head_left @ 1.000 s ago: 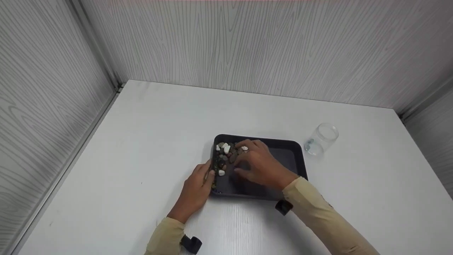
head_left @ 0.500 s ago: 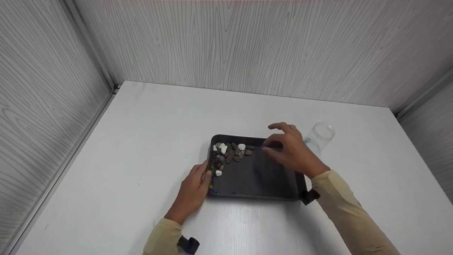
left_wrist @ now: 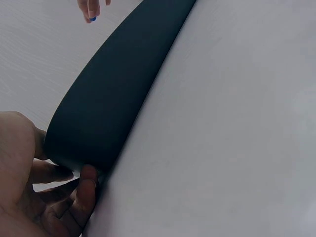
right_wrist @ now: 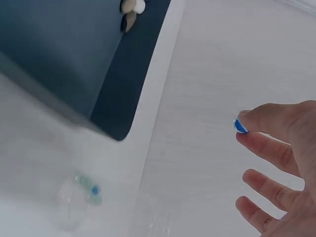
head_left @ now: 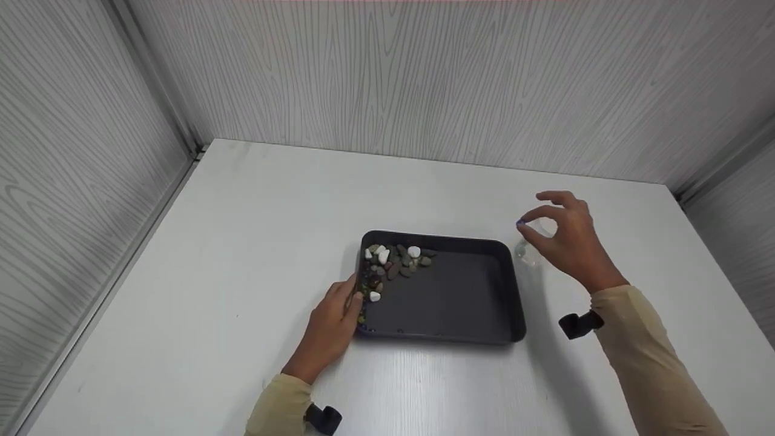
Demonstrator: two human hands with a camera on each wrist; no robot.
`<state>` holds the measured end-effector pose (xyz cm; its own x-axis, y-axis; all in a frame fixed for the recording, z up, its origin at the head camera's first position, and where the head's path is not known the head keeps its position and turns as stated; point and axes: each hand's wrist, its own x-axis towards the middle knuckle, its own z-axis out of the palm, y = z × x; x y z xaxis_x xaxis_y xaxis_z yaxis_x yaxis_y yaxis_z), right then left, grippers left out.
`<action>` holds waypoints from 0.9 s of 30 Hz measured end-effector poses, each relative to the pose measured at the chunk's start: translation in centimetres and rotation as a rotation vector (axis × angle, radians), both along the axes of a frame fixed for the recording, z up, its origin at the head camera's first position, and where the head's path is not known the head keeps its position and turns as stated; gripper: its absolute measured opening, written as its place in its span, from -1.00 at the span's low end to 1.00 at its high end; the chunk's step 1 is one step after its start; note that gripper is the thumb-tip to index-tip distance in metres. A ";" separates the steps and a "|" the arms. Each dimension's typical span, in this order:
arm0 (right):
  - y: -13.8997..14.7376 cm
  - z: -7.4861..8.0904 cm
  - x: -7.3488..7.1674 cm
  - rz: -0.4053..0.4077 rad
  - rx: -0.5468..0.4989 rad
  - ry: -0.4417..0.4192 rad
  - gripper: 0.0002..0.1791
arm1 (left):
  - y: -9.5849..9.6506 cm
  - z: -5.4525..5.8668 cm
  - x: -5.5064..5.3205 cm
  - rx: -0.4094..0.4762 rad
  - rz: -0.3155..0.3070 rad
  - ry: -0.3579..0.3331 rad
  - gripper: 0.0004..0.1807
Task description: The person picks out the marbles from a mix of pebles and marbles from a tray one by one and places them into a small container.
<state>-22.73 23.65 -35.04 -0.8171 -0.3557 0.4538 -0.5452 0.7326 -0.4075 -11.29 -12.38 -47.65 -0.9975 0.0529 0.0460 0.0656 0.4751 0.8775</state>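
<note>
My right hand (head_left: 572, 245) pinches a small blue-and-clear glass marble (right_wrist: 240, 126) between thumb and forefinger, its other fingers spread. It is held up over a clear jar (head_left: 527, 254), which the hand partly covers in the head view. A few blue and greenish marbles (right_wrist: 95, 189) show at the jar's bottom in the right wrist view. My left hand (head_left: 330, 324) grips the left wall of a dark rectangular tray (head_left: 448, 297), thumb at the rim and fingers curled near its lower edge (left_wrist: 86, 192). Brown, grey and white pebbles (head_left: 393, 269) lie in the tray's far left part.
Small green and blue marbles (head_left: 362, 318) line the tray's left inner side. The white table (head_left: 272, 200) meets a wood-grain panel (head_left: 387, 79) at the back, with more panels to the left and right. Black wrist cameras (head_left: 581, 325) sit on both sleeves.
My right hand has left the pebbles with a blue marble in its pinch and moved right, out of the tray to the jar. My left hand stays on the tray.
</note>
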 end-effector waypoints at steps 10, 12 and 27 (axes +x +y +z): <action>3.1 0.2 -0.5 -0.184 -0.049 0.018 -0.88 | -0.1 -0.1 0.0 -0.024 0.009 0.012 -0.43; 3.5 0.1 -0.5 -0.217 -0.059 0.016 -0.87 | -0.1 -0.1 0.0 -0.023 0.010 0.011 -0.43; 4.9 0.2 -0.8 -0.279 -0.041 -0.035 -0.78 | 0.0 -0.1 0.0 -0.011 -0.002 0.006 -0.43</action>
<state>-23.54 28.55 -34.89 -0.8964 -0.0967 0.4326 -0.3097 0.8348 -0.4552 -11.32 -12.41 -47.72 -0.9971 0.0551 0.0517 0.0720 0.4844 0.8719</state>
